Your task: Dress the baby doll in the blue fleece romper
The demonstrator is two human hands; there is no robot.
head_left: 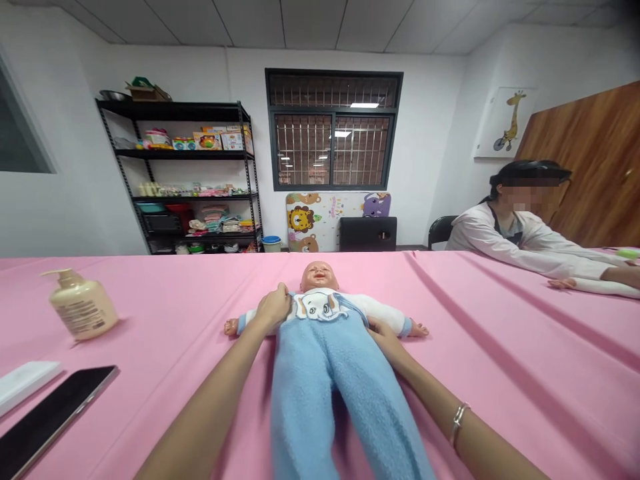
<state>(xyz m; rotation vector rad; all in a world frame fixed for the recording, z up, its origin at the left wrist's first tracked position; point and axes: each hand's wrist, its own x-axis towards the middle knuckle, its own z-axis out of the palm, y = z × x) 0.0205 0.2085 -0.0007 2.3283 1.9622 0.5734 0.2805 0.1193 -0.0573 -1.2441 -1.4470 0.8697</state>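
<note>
A baby doll (320,275) lies on its back on the pink cloth, head away from me, arms spread to both sides. It wears a white long-sleeved top (379,308) with blue cuffs and fuzzy light-blue overalls (313,360) with an animal face on the bib. My left hand (275,307) is closed on the overalls' strap by the doll's shoulder on the left. At the right side of the bib, my right hand (385,340) grips the edge of the overalls, its fingertips partly hidden by the fabric. A silver bracelet (459,424) circles my right wrist.
On the left stand a pump bottle (84,305), a black phone (55,420) and a white flat object (27,385). A person (515,227) sits at the right with arms over the table, near another doll's arm (600,285). A loaded shelf (193,155) stands behind.
</note>
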